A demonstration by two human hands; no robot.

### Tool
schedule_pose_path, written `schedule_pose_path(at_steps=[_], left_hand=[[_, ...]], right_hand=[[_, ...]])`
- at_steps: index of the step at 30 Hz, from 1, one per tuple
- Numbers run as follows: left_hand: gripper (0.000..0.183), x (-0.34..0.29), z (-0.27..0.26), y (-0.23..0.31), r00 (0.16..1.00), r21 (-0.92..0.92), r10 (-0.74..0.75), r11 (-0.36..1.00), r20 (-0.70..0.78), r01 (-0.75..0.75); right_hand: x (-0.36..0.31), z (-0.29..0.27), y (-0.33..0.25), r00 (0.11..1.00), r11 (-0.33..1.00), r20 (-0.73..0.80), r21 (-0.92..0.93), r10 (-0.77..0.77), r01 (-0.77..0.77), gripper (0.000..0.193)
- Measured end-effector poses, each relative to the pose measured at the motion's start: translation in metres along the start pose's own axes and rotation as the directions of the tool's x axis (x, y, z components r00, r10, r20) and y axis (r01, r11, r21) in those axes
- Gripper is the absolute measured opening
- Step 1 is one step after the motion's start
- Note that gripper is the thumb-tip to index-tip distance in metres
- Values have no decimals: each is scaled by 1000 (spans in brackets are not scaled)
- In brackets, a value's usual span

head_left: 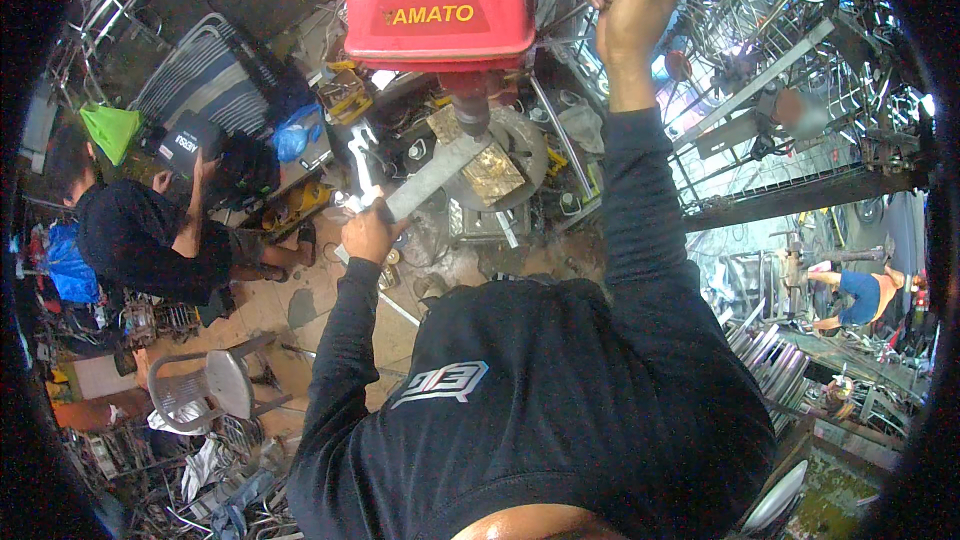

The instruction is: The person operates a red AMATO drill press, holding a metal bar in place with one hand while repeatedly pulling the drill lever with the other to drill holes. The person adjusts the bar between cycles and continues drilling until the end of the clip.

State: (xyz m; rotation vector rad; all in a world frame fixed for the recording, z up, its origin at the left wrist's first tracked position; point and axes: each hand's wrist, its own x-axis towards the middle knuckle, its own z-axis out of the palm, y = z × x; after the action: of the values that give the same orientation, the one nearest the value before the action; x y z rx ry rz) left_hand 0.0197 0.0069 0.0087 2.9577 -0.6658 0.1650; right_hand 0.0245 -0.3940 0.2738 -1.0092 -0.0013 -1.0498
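My left hand [370, 232] is closed around the near end of a flat grey metal bar [430, 180]. The bar's far end lies over a worn yellowish block [492, 176] on the round table [537, 145] of a drill press. Directly above that end is the drill chuck [470, 118], below the red drill press head [440, 5]; whether a bit touches the bar cannot be made out. My right hand [635, 5] is raised to the right of the red head, fingers curled at the picture's top edge. What it grips there is mostly cut off.
Left, a person in black [150, 240] sits low, hands at a dark object [192, 143]. Behind my left arm stands a grey plastic chair [228, 385]. Bent metal tubes [750, 20] crowd the upper right above a metal rail [800, 202]. Another person [865, 298] is farther right.
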Motion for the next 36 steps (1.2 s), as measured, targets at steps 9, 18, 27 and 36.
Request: schedule_pose_path(at_steps=[9, 18, 27, 36], left_hand=[[59, 7, -2, -5, 999, -4, 38, 999, -11, -38], [59, 8, -9, -3, 998, 18, 44, 999, -33, -44], [55, 15, -9, -8, 999, 7, 26, 1000, 28, -26], [55, 19, -14, -10, 998, 20, 45, 999, 50, -46]], right_hand=[[-13, -4, -4, 998, 999, 45, 36, -34, 33, 35], [-17, -13, -8, 982, 996, 182, 82, -48, 33, 35], [-52, -9, -11, 965, 977, 159, -7, -209, 213, 47], [-58, -13, -14, 961, 973, 172, -35, -217, 226, 47]])
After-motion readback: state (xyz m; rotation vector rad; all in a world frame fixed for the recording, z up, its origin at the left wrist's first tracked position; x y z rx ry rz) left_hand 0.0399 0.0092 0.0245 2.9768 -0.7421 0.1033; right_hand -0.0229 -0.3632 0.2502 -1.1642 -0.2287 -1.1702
